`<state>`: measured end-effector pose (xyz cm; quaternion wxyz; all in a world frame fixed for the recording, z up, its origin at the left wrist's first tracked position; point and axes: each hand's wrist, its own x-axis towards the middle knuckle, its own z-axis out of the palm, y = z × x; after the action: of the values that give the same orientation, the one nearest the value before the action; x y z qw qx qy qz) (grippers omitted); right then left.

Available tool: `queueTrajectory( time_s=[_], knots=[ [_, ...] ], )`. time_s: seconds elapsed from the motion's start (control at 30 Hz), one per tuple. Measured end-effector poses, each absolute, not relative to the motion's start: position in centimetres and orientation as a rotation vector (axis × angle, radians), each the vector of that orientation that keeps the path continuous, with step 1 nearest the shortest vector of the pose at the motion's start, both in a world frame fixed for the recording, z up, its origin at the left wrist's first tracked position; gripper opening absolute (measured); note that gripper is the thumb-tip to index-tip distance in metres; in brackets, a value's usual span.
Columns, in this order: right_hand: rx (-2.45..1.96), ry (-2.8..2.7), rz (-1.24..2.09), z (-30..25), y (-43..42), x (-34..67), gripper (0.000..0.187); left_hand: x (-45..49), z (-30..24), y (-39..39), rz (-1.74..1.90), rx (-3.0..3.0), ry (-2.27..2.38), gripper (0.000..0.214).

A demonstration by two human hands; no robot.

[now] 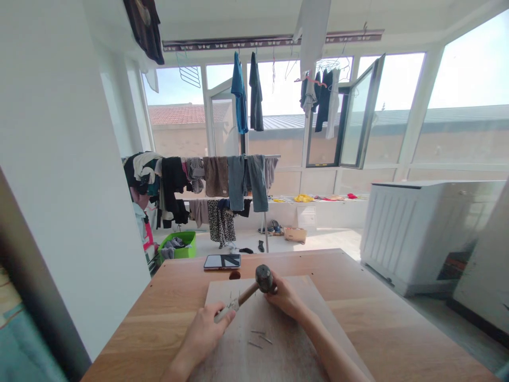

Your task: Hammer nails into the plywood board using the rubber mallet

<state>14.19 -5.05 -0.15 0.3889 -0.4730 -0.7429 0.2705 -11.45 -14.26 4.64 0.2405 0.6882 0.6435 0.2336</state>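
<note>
A hammer (248,293) with a dark metal head and a wooden handle is held slantwise above the board. My left hand (207,326) is closed around the pale, wrapped grip end of its handle. At the other end, my right hand (285,297) has its fingers against the hammer head, partly hidden behind it. Beneath lies a flat wooden board (292,347). Several thin nails (231,295) stand upright near its far left part. Three loose nails (265,338) lie on the board between my forearms.
The board rests on a wooden table (382,329). A phone (222,261) lies at the far edge, beside a dark round hole (235,275). Beyond stand a laundry rack (217,178), a green basket (191,245) and a white ridged cabinet (401,233). A wall (87,185) is close on the left.
</note>
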Motion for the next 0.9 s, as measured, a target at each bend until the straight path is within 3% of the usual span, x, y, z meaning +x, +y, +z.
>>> queueTrajectory(
  time_s=[0.23, 0.37, 0.43, 0.6, 0.9],
  knots=[
    [-1.305, -1.889, 0.736, 1.1, -5.7, 14.7, 0.033, -11.9, 3.5, -14.8, 0.888, 1.833, 1.694, 0.048],
    [-1.393, -2.038, 0.609, 4.3, -7.1, 15.2, 0.014, -12.1, 3.5, -14.9, 0.991, 1.747, 1.644, 0.053],
    [-1.372, -2.149, 0.701, 5.8, -8.2, 14.9, 0.008, -11.9, 3.4, -14.8, 1.011, 1.72, 1.681, 0.053],
    [-1.176, -2.462, 0.922, 6.3, -10.3, 11.9, 0.024, -11.4, 3.3, -15.0, 0.988, 1.727, 1.783, 0.046],
    [-1.265, -2.691, 0.605, 5.8, -11.5, 9.2, 0.024, -10.8, 3.8, -15.7, 0.931, 1.761, 1.838, 0.036]
  ],
)
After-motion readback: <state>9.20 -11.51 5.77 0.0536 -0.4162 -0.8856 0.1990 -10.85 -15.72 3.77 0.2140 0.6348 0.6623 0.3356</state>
